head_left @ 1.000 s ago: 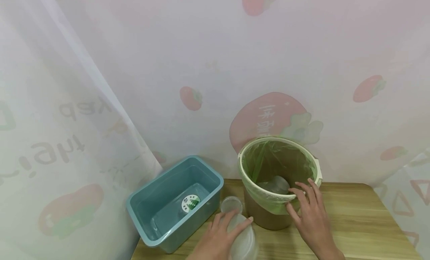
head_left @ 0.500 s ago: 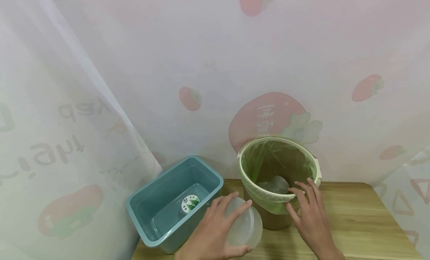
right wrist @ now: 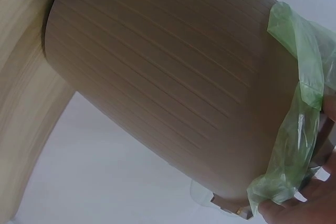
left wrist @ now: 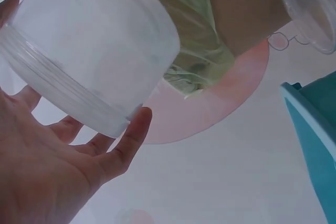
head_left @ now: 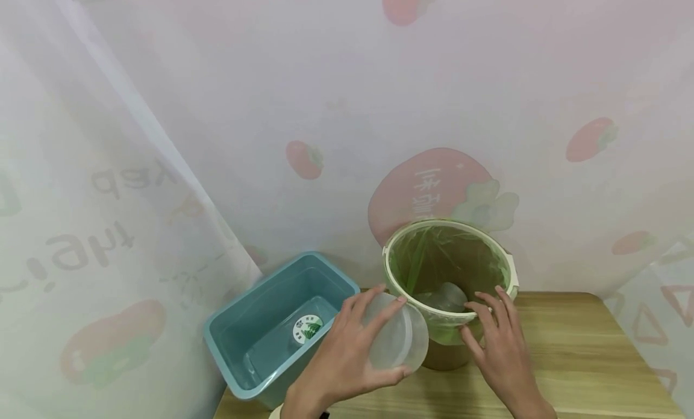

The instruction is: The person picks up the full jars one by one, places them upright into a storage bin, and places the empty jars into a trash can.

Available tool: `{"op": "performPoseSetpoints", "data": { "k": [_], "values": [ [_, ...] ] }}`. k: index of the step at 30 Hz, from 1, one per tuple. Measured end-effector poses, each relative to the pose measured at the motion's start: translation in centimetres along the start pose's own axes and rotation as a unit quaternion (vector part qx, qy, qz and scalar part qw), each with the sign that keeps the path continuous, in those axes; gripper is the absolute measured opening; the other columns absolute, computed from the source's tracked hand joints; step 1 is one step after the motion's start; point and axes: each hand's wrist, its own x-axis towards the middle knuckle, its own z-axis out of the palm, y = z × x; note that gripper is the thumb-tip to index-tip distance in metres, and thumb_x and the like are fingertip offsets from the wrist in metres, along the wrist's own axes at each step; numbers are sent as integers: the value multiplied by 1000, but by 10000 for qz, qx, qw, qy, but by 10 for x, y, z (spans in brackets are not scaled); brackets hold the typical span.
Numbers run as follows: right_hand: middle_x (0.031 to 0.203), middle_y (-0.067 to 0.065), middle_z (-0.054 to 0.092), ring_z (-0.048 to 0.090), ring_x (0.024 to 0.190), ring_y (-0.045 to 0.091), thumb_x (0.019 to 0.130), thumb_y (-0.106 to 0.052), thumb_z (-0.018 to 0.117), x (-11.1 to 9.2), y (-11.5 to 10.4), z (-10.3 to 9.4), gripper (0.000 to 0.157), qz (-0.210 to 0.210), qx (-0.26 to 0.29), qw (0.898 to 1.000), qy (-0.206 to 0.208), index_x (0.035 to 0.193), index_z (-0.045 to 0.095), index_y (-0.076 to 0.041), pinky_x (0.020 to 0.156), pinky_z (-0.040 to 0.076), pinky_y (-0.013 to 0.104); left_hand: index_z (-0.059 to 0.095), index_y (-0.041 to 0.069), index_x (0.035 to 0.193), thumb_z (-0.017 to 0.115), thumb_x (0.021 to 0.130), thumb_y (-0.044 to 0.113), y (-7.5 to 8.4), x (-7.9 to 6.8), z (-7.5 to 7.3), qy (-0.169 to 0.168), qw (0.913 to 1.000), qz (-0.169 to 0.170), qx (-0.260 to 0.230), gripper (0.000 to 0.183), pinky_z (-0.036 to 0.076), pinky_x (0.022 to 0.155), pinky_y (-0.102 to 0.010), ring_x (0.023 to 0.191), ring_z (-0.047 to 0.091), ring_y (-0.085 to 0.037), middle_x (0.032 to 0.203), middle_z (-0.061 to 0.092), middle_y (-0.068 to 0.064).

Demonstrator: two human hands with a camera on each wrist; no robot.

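Observation:
My left hand (head_left: 344, 356) grips a translucent plastic tub (head_left: 398, 335) by its sides, tilted, just left of and in front of the trash can (head_left: 391, 271). In the left wrist view the tub (left wrist: 100, 40) shows ridges round one end, with fingers (left wrist: 137, 129) curled along it. My right hand (head_left: 506, 347) holds the near right rim of the trash can, fingers over the edge and thumb outside. A thin green bag (right wrist: 294, 145) lines the can and folds over its rim. Inside the can lies another clear container (head_left: 449, 297).
A blue-green rectangular basin (head_left: 271, 371) with a round label stands to the left of the can. A small clear round container (left wrist: 315, 14) shows in the left wrist view near the basin. The wooden table (head_left: 585, 347) stands against a strawberry-print curtain (head_left: 325, 76).
My left hand has picked up the tub from the table and raised it forward, towards the can. The small clear container behind it is now hidden in the head view. My right hand stays on the rim.

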Motion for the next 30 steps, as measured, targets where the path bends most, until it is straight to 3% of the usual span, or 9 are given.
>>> {"op": "performPoseSetpoints", "data": {
  "k": [5, 15, 18, 22, 26, 29, 30],
  "values": [
    [140, 20, 62, 40, 149, 51, 83, -11, 83, 1, 0, 0, 41, -33, 14, 10000, 25, 121, 70, -3, 133, 6, 16, 35, 40, 170, 85, 82, 69, 2, 13, -4, 273, 9995, 98, -86, 106, 59, 99, -53, 144, 49, -28, 172, 38, -4],
    [138, 22, 62, 41, 148, 53, 85, -16, 80, 2, 0, -1, 39, -145, 6, 9998, 100, 120, 70, -2, 134, 7, 18, 32, 45, 170, 87, 81, 65, 9, 42, -9, 455, 9988, 46, -174, 107, 57, 104, -55, 147, 48, -32, 176, 34, -5],
    [137, 23, 62, 42, 146, 54, 94, -26, 71, 2, 0, 0, 35, -220, 4, 9997, 145, 119, 70, -1, 134, 7, 18, 35, 44, 170, 88, 81, 64, 10, 51, -8, 554, 9982, 32, -208, 106, 56, 106, -56, 148, 48, -32, 177, 32, -5],
    [137, 25, 62, 42, 146, 55, 106, -43, 53, 2, 1, 2, 48, -276, -15, 9994, 187, 119, 69, 0, 135, 7, 20, 35, 41, 170, 89, 82, 63, 13, 64, -4, 608, 9979, 7, -237, 105, 55, 110, -57, 153, 44, -32, 178, 30, -4],
    [137, 24, 62, 42, 147, 55, 98, -27, 70, 0, 2, 1, 35, -237, -2, 9996, 119, 119, 69, 0, 135, 7, 21, 32, 42, 171, 89, 82, 64, 15, 74, 0, 623, 9978, -23, -209, 107, 52, 114, -56, 155, 42, -32, 178, 29, -4],
    [138, 23, 62, 42, 147, 54, 83, -13, 82, 0, 2, 0, 40, -195, -3, 9998, 69, 119, 69, -1, 135, 7, 20, 32, 42, 171, 89, 82, 63, 17, 80, 2, 675, 9975, 8, -197, 108, 50, 117, -57, 155, 42, -33, 178, 30, -5],
    [138, 23, 62, 42, 147, 54, 84, -13, 81, 0, 1, 1, 39, -191, -6, 9998, 71, 119, 69, -1, 135, 7, 20, 31, 42, 171, 89, 82, 64, 17, 82, 3, 689, 9975, 6, -181, 108, 50, 117, -57, 155, 42, -34, 178, 30, -5]
  ]
}}
